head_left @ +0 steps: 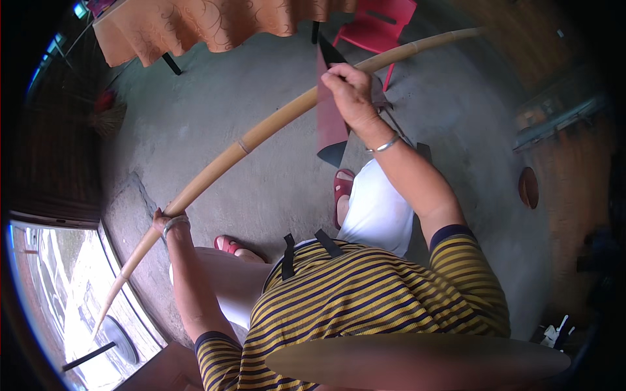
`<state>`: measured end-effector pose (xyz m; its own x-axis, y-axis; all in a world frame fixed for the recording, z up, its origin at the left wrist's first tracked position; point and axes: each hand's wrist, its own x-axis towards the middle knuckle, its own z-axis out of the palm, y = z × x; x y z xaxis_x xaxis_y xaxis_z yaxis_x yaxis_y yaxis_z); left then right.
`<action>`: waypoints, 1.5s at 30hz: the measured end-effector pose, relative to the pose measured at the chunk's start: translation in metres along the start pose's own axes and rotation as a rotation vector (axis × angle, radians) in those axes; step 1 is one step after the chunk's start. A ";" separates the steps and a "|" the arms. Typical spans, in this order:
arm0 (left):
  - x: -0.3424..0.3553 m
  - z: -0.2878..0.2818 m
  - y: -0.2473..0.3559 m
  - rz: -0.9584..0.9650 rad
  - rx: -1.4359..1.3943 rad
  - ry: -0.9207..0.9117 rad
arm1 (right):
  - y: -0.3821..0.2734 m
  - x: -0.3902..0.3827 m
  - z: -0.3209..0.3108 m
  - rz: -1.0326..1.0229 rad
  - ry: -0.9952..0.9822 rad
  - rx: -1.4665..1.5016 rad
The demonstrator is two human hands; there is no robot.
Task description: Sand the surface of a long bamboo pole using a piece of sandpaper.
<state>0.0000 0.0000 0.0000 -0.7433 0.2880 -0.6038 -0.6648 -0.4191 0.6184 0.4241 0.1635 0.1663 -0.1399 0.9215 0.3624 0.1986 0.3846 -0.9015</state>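
Note:
A long, pale yellow bamboo pole (pixel 274 127) runs slantwise from the lower left to the upper right across my lap. My left hand (pixel 171 223) is closed around its lower left part. Higher up, my right hand (pixel 352 94) grips a sheet of what looks like sandpaper (pixel 330 120), maroon on one face and dark on the other. The sheet lies across the pole, with its loose ends sticking out above and below. Whether it wraps fully round the pole is hidden by my hand.
Ahead stands a table with an orange cloth (pixel 215 26), and a red chair (pixel 375 29) beside it near the pole's far part. A broom-like bundle (pixel 107 120) is at the left. A doorway (pixel 65 280) opens at lower left, where the pole's thin end reaches.

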 end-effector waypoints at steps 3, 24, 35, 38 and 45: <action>-0.017 -0.020 -0.020 -0.037 -0.043 0.054 | 0.017 -0.002 0.007 -0.277 -0.119 -0.198; 0.006 -0.020 0.046 0.031 -0.016 0.112 | 0.023 0.021 0.028 -0.510 -0.777 -0.892; 0.009 -0.030 0.042 -0.025 -0.081 0.142 | 0.025 -0.021 0.066 -0.774 -0.853 -0.931; 0.001 -0.019 0.036 -0.032 -0.088 0.169 | 0.017 -0.020 0.074 -0.760 -0.836 -0.945; -0.007 -0.016 0.036 -0.043 -0.125 0.175 | 0.020 -0.008 0.118 -0.968 -0.685 -0.743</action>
<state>-0.0174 -0.0311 0.0180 -0.6830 0.1581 -0.7131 -0.6727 -0.5166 0.5298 0.3144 0.1574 0.1170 -0.9124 0.1504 0.3807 0.1825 0.9819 0.0497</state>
